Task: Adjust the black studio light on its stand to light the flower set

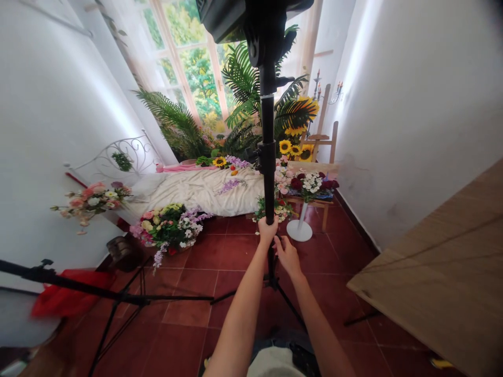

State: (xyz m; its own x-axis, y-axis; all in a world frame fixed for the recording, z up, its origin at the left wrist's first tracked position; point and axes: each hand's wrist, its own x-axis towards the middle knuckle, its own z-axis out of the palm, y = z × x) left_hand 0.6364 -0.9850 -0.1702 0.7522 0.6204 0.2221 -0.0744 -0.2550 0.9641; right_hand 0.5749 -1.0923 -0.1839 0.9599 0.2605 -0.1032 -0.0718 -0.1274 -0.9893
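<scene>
A black light stand (268, 180) rises upright right in front of me, with a dark lamp head (243, 21) at its top, partly cut off by the upper edge. My left hand (268, 230) is wrapped round the lower part of its pole. Just below and to the right, my right hand (287, 255) is closed at the same pole, its fingers bent around a small dark part that looks like a clamp knob. The fingertips partly cover that spot. Below the hands, the stand's legs (291, 303) spread over the red tiles.
A bed with a cream cover (188, 191) stands ahead, flowers around it. A white pedestal (301, 228) and a wooden easel (328, 141) are at the right. Another black stand (118, 297) spreads its legs at the left. A large tan panel (440, 267) leans in from the right.
</scene>
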